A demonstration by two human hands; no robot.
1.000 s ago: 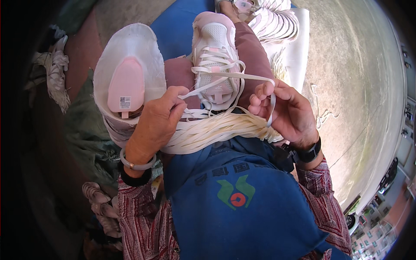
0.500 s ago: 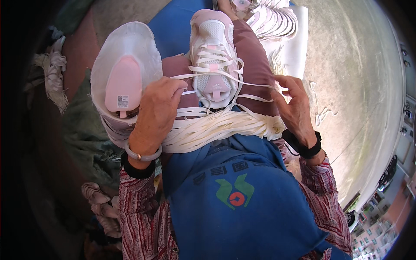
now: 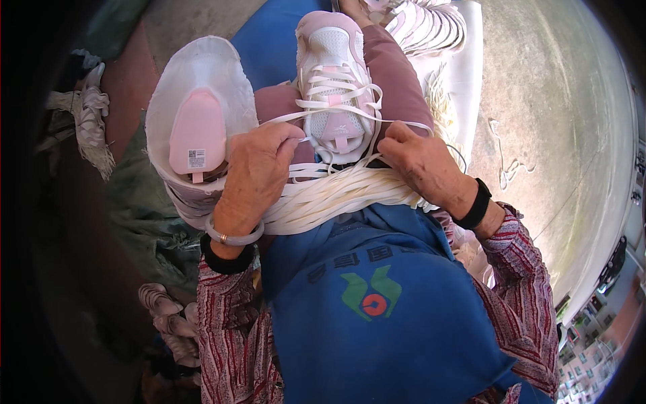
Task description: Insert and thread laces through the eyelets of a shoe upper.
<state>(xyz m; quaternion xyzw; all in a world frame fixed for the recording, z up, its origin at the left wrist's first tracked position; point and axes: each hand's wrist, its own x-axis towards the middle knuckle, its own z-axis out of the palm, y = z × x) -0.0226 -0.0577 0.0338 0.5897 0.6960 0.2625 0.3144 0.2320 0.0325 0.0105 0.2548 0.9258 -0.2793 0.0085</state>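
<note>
A pink and white shoe upper (image 3: 333, 87) lies on my lap with its toe pointing away from me. White shoelace (image 3: 330, 106) crosses its eyelets, and the loose ends run out to both sides. At the left of the upper, my left hand (image 3: 259, 172) pinches one end of the lace. My right hand (image 3: 420, 158), fingers closed on lace, is at the lower right of the upper near its opening. Across my lap, just below the upper, a thick bundle of cream laces (image 3: 336, 195) is spread. The fingertips of my right hand are partly hidden.
To the left stands a white rounded shoe piece with a pink panel (image 3: 197, 131). A row of white and pink shoe pieces (image 3: 431, 28) sits at the far right on a white surface (image 3: 471, 67). A loose lace (image 3: 501, 158) lies on the floor. More shoe pieces (image 3: 168, 316) are at lower left.
My right hand has moved left, from the side of my lap to the upper's lower right edge, its fingers now closed. My left hand has stayed nearly in place, pinching the lace.
</note>
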